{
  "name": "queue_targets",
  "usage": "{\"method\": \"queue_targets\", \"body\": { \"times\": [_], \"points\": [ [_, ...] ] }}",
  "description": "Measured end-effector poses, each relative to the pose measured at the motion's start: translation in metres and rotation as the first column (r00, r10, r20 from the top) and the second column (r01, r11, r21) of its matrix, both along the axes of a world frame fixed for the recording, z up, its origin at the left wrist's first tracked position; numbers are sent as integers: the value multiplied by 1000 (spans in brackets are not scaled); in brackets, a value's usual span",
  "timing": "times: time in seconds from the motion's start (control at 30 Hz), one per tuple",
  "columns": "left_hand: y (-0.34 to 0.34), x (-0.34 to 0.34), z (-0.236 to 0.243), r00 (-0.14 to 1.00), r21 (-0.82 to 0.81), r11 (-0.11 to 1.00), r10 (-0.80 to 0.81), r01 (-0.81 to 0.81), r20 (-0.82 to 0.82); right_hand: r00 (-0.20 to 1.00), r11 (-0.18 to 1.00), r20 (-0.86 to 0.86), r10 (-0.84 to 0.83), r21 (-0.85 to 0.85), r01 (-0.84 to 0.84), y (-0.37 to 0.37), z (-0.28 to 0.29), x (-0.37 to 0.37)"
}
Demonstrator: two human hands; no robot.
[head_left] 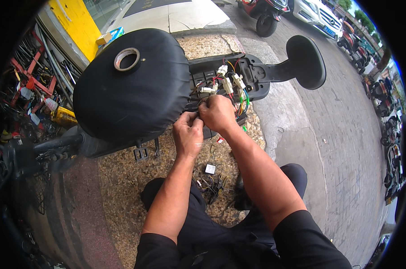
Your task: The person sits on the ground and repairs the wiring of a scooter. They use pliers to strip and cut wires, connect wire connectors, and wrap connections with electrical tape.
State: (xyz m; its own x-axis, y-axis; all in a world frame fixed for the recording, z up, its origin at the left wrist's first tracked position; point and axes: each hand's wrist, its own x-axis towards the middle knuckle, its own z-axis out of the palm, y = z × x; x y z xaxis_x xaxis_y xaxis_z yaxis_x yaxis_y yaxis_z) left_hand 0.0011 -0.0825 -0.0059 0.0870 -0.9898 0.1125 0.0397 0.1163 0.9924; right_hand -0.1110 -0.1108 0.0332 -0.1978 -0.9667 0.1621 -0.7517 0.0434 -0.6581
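Both my hands meet at the near edge of an open black compartment (255, 71) on an electric scooter, just right of its black seat (133, 89). My left hand (188, 130) is closed in a pinch beside the seat's edge. Against it, my right hand (217, 114) is curled with its fingers bent inward. Whatever the fingertips grip is hidden, though wires lie right around them. Several white plug connectors (227, 85) on coloured wires stick up just beyond my right hand. A roll of tape (127, 59), or a similar ring, rests on the seat.
A small white box (210, 168) and a tangle of wires (214, 186) lie on the pebbled ground between my legs. The scooter's padded backrest (306, 62) juts out at right. Racks of tools (32, 89) crowd the left. A red scooter (265, 15) and white car (317, 18) stand beyond.
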Motion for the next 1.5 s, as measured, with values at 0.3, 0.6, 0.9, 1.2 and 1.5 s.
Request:
{"method": "queue_targets", "body": {
  "times": [0.3, 0.6, 0.9, 1.2, 1.5],
  "points": [
    [-8, -1, 7, 995, -37, 995, 92, -90, 44, 904, 1000, 428, 0, -7, 4, 24, -24, 0],
    [-24, 3, 19, 990, 289, 956, -16, 57, -143, 920, 997, 384, 76, -46, -64, 43, -3, 8],
    [-32, -3, 12, 730, 462, 826, 92, 324, -677, 913, 991, 385, 134, -44, -127, 67, 13, 19],
    [-32, -13, 6, 631, 500, 815, 229, 293, -742, 870, 989, 485, 93, 54, -136, 85, 10, 8],
    [-24, -18, 17, 588, 465, 801, 181, 376, -788, 887, 983, 446, 116, 77, -167, 94, 10, -17]
  ]
}}
